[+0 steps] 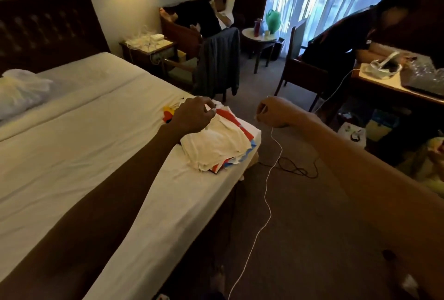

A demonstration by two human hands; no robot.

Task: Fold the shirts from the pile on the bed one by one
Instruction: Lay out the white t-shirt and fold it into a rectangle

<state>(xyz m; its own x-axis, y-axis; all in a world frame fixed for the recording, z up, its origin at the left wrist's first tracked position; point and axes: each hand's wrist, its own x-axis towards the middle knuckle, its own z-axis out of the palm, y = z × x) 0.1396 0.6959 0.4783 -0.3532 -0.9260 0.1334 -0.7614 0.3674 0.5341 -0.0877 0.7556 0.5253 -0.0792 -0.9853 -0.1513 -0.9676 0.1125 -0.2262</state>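
A pile of shirts [217, 144] lies at the bed's right edge, with a white shirt on top and red and blue ones under it. My left hand [192, 114] hovers over the pile's far end, its fingers curled and pinching a small white thing; whether that is fabric or a cable end is unclear. My right hand [274, 112] is out past the bed edge, above the carpet. It pinches a thin white cable [266, 194] that hangs down and trails across the floor.
The white bed [84, 146] stretches to the left, and a plastic bag [19, 93] sits near the headboard. A black cable [295, 167] lies coiled on the carpet. A chair [216, 64] draped with a garment stands beyond the bed. One person reclines at the back, another leans over the desk [384, 86].
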